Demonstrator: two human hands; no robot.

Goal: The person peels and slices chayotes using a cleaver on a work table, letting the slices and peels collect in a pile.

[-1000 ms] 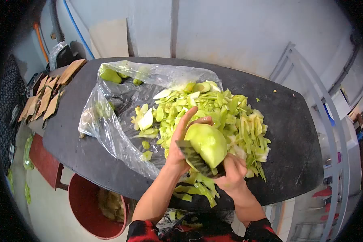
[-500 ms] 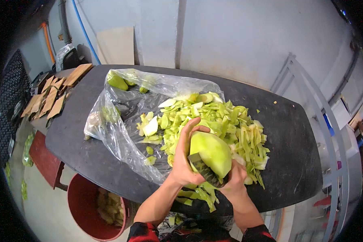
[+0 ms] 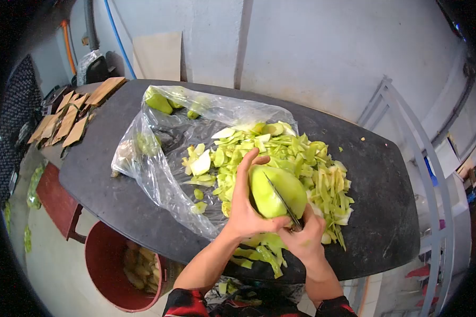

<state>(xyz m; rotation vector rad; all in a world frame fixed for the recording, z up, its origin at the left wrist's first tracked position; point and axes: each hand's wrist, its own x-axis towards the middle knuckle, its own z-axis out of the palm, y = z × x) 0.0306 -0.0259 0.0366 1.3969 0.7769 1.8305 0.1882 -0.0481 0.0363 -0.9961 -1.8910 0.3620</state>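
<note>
A large pale green fruit rests in my left hand, with the fingers behind its upper left side and the thumb stretched below it. My right hand is closed round the handle of a knife, whose dark blade lies edge-on across the front of the fruit. Beyond both hands spreads a heap of green peelings and slices, partly on a clear plastic bag. Whole green fruits sit inside the far left part of the bag. More strips of peel lie near the table's front edge.
The dark table has a rounded edge. Below its left front stands a red bucket with pale pieces inside, beside a red stool. Cardboard pieces lie at the far left. A grey metal frame stands at the right.
The knife has moved from the fruit's lower left side to across its front, its blade now seen edge-on. Both hands still hold fruit and knife. The view has shifted slightly.
</note>
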